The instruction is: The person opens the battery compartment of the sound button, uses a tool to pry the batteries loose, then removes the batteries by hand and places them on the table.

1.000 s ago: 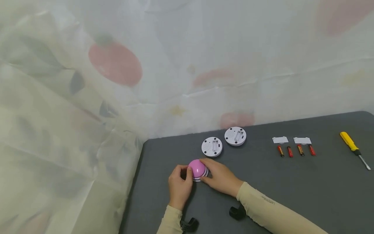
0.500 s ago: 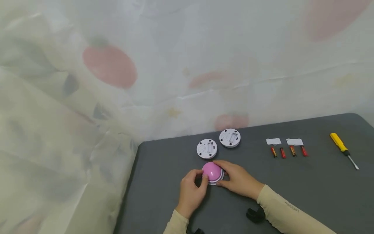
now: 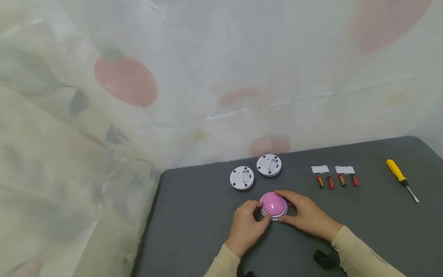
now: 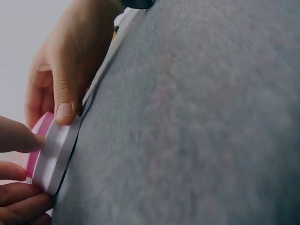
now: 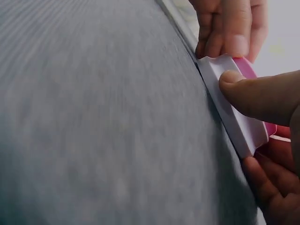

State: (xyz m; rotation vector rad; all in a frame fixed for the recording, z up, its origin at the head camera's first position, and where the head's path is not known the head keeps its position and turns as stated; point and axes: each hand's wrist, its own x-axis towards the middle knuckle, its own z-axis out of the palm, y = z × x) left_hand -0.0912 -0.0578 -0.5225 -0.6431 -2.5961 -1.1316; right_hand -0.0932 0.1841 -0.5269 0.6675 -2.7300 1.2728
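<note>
A pink domed push button (image 3: 272, 203) with a white round base lies dome up on the dark grey table, between the two hands. The left hand (image 3: 247, 226) holds its left side with thumb and fingers. Around the right side, the right hand (image 3: 309, 216) grips it with the thumb at the front and fingers behind. In the left wrist view the white base (image 4: 54, 157) sits flat against the cloth, and the right thumb (image 4: 64, 96) presses its rim. From the right wrist, the right thumb (image 5: 255, 96) lies across the base; the underside is hidden.
Two upturned white round units, a nearer one (image 3: 242, 178) and a farther one (image 3: 268, 165), show battery slots behind the button. Right of them lie two white covers (image 3: 320, 169), several small batteries (image 3: 331, 182) and a yellow-handled screwdriver (image 3: 398, 174). A patterned sheet (image 3: 194, 77) hangs behind.
Both hands have slid the pink button to the right across the table, away from below the nearer white unit. The head view has shifted slightly; the other items lie as before.
</note>
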